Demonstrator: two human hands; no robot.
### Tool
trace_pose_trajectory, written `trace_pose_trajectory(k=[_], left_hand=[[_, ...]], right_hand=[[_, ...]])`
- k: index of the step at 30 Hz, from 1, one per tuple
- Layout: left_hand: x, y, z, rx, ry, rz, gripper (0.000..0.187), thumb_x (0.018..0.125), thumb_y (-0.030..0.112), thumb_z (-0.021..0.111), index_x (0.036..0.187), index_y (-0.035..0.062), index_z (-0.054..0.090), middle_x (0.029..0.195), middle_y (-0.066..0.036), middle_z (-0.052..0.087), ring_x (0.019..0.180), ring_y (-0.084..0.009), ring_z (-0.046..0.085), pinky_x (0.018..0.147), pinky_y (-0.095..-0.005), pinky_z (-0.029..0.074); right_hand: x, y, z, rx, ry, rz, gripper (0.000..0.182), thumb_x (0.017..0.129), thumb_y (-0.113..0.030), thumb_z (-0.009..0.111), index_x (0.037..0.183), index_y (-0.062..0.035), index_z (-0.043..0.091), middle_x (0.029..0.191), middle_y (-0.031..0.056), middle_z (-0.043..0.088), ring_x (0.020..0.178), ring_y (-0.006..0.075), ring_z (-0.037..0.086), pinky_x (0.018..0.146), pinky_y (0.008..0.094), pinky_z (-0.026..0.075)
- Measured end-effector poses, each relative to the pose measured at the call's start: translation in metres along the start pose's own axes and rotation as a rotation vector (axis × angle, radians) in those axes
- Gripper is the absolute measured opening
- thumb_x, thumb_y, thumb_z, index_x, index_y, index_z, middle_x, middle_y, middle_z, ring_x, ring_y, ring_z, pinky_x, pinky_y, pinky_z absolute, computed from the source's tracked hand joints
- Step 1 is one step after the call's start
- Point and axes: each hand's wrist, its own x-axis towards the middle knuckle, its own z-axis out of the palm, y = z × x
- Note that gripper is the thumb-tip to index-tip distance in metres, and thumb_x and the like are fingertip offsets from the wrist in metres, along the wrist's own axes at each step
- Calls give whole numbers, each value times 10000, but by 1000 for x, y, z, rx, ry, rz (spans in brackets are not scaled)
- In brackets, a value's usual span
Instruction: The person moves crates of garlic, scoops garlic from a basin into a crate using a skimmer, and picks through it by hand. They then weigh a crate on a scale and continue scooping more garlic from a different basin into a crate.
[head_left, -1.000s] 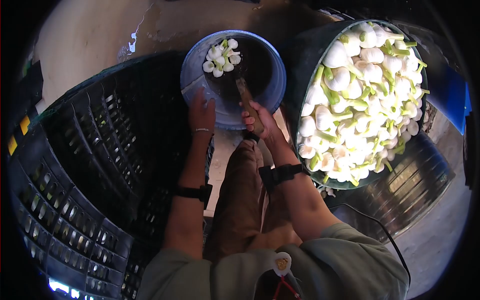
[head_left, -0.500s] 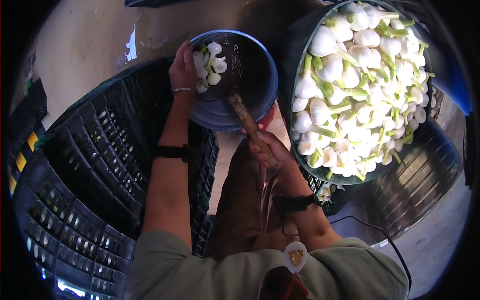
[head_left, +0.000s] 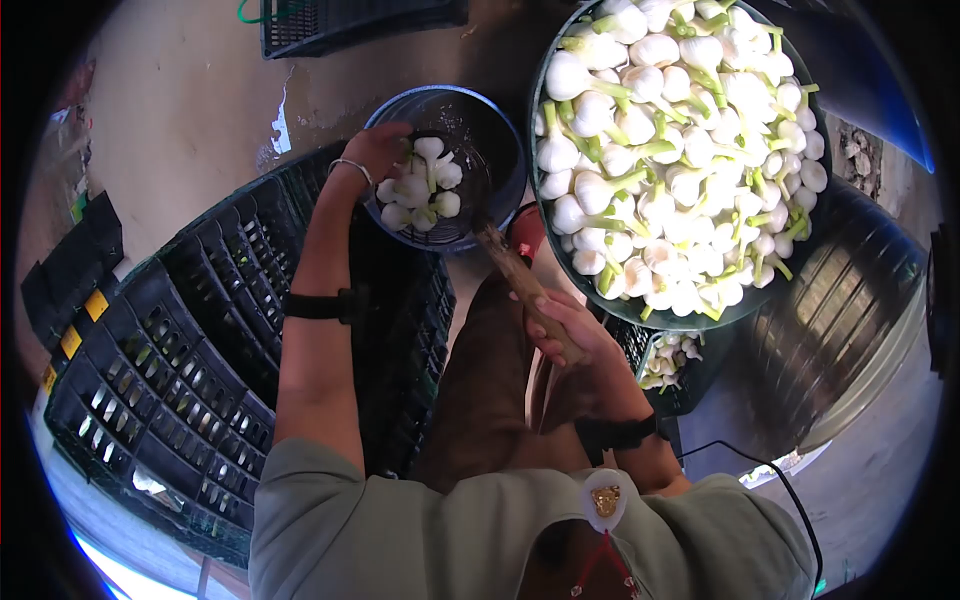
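My right hand [head_left: 568,325] is wrapped round the wooden handle [head_left: 520,270] of a strainer. The strainer's wire basket [head_left: 440,236] is over the blue-rimmed bucket [head_left: 512,125] and carries several white garlic bulbs [head_left: 425,188] with trimmed green stems. At the basket's far left edge, beside the garlic, my left hand [head_left: 378,158] has its fingers curled over the rim; the fingertips are partly hidden. To the right, a big round tub [head_left: 543,215] is heaped with garlic bulbs [head_left: 680,160].
Dark plastic crates [head_left: 170,370] stand along the left. Another crate [head_left: 360,22] lies at the top. Under the big tub, a smaller crate [head_left: 625,345] holds more garlic. A ribbed metallic drum [head_left: 830,310] lies at the right, with a black cable [head_left: 770,465] below it.
The strainer and garlic have shifted towards me within the bucket, and the garlic looks more spread. My left hand has turned inward at the basket's edge. The camera view has shifted.
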Motion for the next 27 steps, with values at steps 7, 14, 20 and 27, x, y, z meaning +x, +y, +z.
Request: trace_pose_trajectory(k=[7, 14, 20, 27], left_hand=[[-67, 62, 19, 900, 254, 247, 265, 773, 180, 546, 1021, 89, 564, 916, -179, 625, 871, -328, 603, 749, -418, 489], [-104, 80, 23, 836, 492, 379, 207, 749, 246, 586, 851, 66, 576, 729, -158, 625, 714, -331, 619, 645, -422, 487], [-95, 64, -38, 200, 505, 182, 442, 730, 392, 662, 1002, 51, 587, 763, -160, 650, 735, -315, 635, 695, -392, 491], [-65, 21, 3, 426, 564, 363, 701, 793, 421, 596, 1328, 39, 353, 999, -213, 617, 857, -268, 625, 764, -361, 475]], right_hand=[[-58, 19, 6, 37, -68, -22, 411, 915, -320, 454, 1256, -95, 410, 673, 18, 415, 398, 35, 369, 287, 178, 331], [-96, 36, 8, 61, -66, -113, 417, 916, -322, 459, 1250, -75, 422, 661, 16, 436, 397, 39, 392, 290, 175, 351], [-131, 65, -14, 112, -136, -223, 427, 919, -312, 453, 1262, -60, 415, 666, 29, 444, 389, 47, 392, 290, 179, 350], [-197, 143, -66, 295, -241, -398, 410, 910, -289, 473, 1234, -41, 440, 654, 19, 436, 415, 39, 409, 296, 176, 342]])
